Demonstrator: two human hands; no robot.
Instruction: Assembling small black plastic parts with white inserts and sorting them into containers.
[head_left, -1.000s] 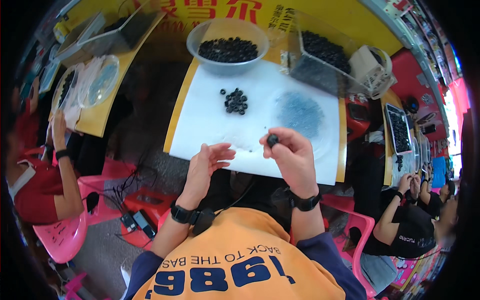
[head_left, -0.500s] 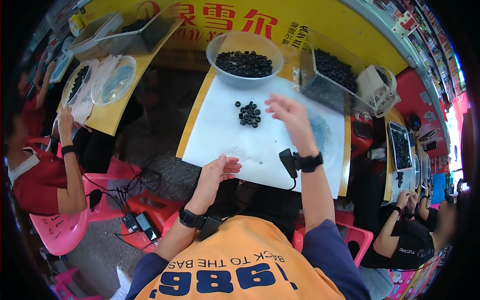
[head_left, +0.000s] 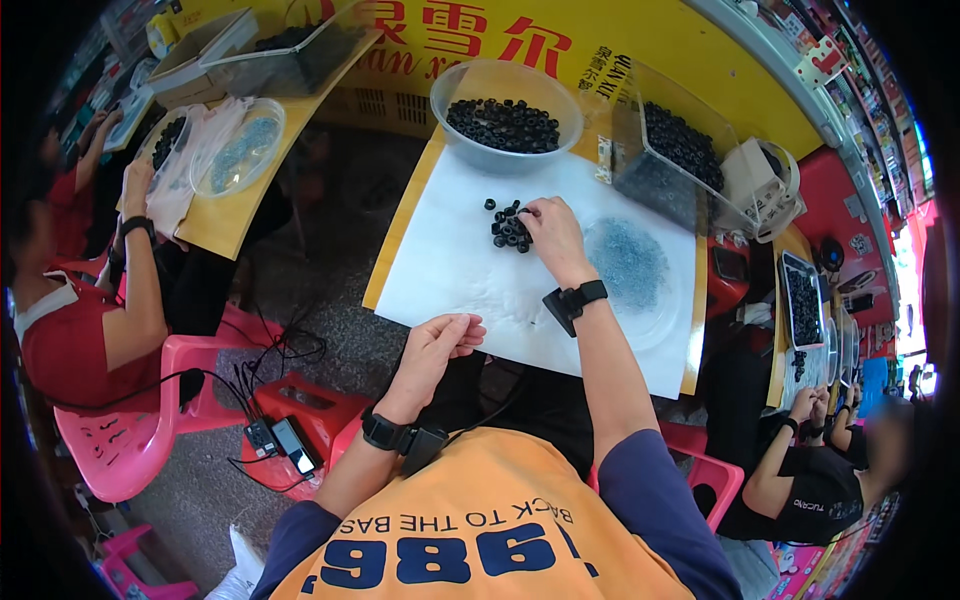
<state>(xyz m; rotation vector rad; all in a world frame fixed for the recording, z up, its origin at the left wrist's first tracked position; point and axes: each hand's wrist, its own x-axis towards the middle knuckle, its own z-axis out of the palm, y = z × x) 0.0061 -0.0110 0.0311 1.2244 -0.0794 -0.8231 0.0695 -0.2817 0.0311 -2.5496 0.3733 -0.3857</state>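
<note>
A loose pile of small black ring-shaped parts (head_left: 512, 233) lies on the white sheet (head_left: 430, 270) covering the table. My right hand (head_left: 556, 238) reaches in from the right, thumb and fingertips pinched on a part at the pile's upper right edge. Beneath that forearm, a shallow round clear tray (head_left: 660, 325) holds many tiny pale blue translucent pieces (head_left: 630, 262). Over the sheet's near edge is my left hand (head_left: 436, 352), its thumb pressed against curled fingers. Whatever those fingers hold, if anything, is too small to make out. Both wrists wear black straps with small devices.
Behind the pile stands a translucent bowl (head_left: 500, 162) of black parts, with a clear bin (head_left: 650, 200) of more to its right. People sit at tables on both sides. A red stool (head_left: 300, 400) with cables and a small device is at left.
My right hand has moved left and down from above the sheet onto the pile, its fingers closing. My left hand has stayed nearly in place. The view has shifted slightly.
</note>
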